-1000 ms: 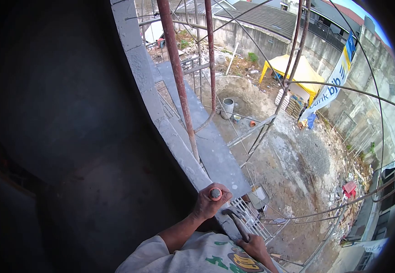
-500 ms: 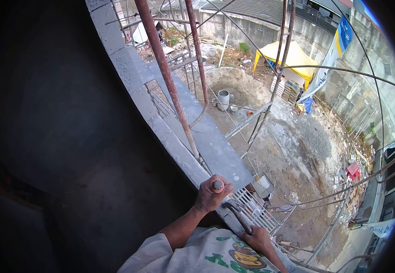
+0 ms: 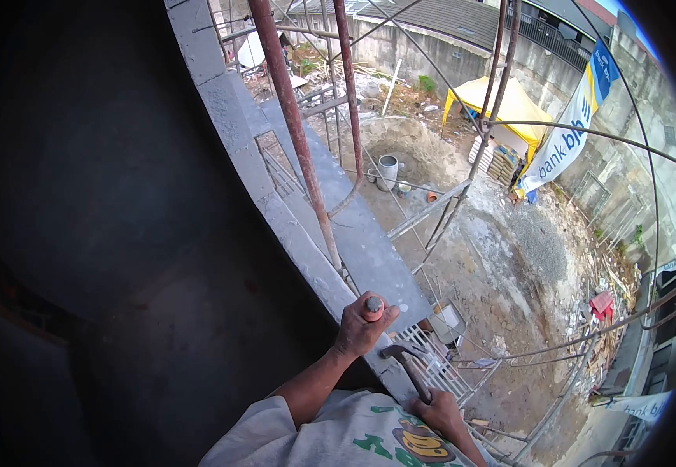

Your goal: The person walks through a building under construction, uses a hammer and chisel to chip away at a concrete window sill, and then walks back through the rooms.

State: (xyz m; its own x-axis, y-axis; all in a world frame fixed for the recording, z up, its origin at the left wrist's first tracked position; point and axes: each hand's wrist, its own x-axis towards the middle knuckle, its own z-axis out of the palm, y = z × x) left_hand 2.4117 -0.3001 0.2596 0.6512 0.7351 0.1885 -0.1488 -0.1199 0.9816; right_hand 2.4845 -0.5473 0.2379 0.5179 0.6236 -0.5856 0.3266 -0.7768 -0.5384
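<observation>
My left hand [image 3: 360,331] is closed around an upright chisel-like tool [image 3: 374,304] with a reddish-orange grip and a grey round top. Its lower end is hidden beneath the fist, over the grey wall ledge [image 3: 299,245]. Lower right, my right hand [image 3: 437,411] is wrapped round the handle of a hammer [image 3: 415,373]. The hammer's dark curved head lies over the ledge, just below and right of my left hand, apart from the tool's top.
Rusty scaffold poles [image 3: 287,109] rise beside the ledge, next to a grey plank [image 3: 369,241]. A metal grating [image 3: 431,362] lies right of my hands. Far below are a yellow canopy [image 3: 501,101], a drum [image 3: 387,173] and a gravel heap [image 3: 536,241].
The hammer head has lifted slightly and turned, showing more of its curve. My left hand stays around the tool. The whole view has shifted a little, and the banner has unfurled.
</observation>
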